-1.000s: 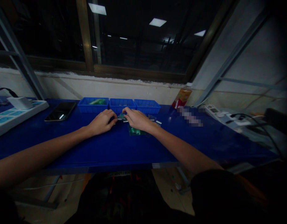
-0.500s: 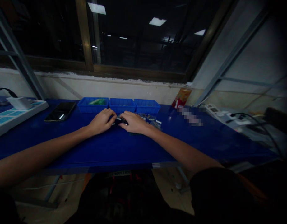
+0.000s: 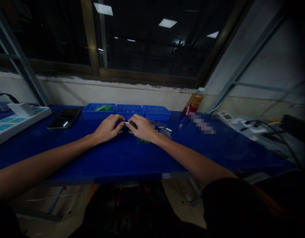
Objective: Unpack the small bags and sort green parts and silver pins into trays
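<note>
"What's in the middle of it all?"

"A small, narrow, pale piece (image 3: 127, 123), between the two hands just above the glossy blue tabletop (image 3: 105, 162). Its ends run into the fingertips, so its full shape is hidden."

"And the fingers?"

"The bare left hand (image 3: 109, 128) has thumb and forefinger nearly together, pinching the piece at one end. The bare right hand (image 3: 143, 129) is curled likewise, its thumb and forefinger closed on the other end."

"What's near them?"

"A flat green board (image 3: 143, 141), partly under the right hand, and beside that wrist a loose scatter of small silvery and clear parts (image 3: 165, 131), too blurred to name."

"Further out?"

"Three shallow blue plastic bins in a row behind the hands: the left one (image 3: 99, 115) holds green material, then the middle one (image 3: 130, 115) and the right one (image 3: 156, 115). A black smartphone (image 3: 64, 119) lies left of them; a bottle of amber liquid (image 3: 193, 103) stands to the right."
</note>
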{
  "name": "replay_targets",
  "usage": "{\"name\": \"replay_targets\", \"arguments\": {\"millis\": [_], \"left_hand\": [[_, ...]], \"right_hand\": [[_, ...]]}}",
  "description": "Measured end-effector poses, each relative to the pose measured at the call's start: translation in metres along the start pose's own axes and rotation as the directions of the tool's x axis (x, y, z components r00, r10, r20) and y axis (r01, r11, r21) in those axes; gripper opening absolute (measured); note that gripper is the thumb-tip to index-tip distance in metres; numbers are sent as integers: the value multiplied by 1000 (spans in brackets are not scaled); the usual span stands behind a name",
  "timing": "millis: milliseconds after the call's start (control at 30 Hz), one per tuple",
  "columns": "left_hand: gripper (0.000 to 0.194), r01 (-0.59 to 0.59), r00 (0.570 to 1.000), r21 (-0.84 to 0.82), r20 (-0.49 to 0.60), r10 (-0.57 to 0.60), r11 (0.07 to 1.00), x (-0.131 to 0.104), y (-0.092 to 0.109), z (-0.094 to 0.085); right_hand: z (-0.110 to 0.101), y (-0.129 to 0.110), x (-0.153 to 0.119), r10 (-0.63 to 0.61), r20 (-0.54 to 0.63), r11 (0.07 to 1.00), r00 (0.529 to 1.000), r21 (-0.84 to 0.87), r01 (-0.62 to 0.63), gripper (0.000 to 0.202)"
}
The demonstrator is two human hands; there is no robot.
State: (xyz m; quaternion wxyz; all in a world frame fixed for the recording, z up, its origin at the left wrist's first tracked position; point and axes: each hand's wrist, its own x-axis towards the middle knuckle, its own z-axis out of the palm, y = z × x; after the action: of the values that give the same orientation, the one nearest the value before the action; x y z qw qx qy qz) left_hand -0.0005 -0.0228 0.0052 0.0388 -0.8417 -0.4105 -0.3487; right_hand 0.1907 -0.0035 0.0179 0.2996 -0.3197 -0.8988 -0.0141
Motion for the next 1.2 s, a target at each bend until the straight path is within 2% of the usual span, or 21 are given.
{"name": "replay_targets", "arguments": {"millis": [100, 233, 367, 500, 667, 900, 1200], "left_hand": [[27, -33, 999, 0, -44, 33, 999, -1, 0, 0], [15, -65, 995, 26, -69, 66, 998, 0, 2, 0], [14, -58, 995, 25, -82, 60, 998, 0, 2, 0], [14, -37, 997, 38, -71, 39, 999, 0, 0, 1], [17, -26, 998, 39, -48, 28, 999, 0, 0, 1], [23, -27, 997, 22, -65, 29, 999, -1, 3, -1], [18, -27, 998, 22, -48, 28, 999, -1, 3, -2]], "right_hand": [[0, 2, 2, 14, -5, 998, 1000, 55, -14, 16], [0, 3, 3, 13, 4, 993, 1000, 114, -14, 16], [-2, 1, 2, 18, 10, 989, 1000, 147, -19, 15], [-5, -2, 1, 3, -5, 991, 1000, 136, -2, 18], [-5, -2, 1, -53, -16, 995, 998, 88, 54, 10], [-3, 1, 1, -31, -24, 994, 999, 102, 34, 10], [-4, -1, 0, 8, 4, 993, 1000, 119, -8, 15]]}}
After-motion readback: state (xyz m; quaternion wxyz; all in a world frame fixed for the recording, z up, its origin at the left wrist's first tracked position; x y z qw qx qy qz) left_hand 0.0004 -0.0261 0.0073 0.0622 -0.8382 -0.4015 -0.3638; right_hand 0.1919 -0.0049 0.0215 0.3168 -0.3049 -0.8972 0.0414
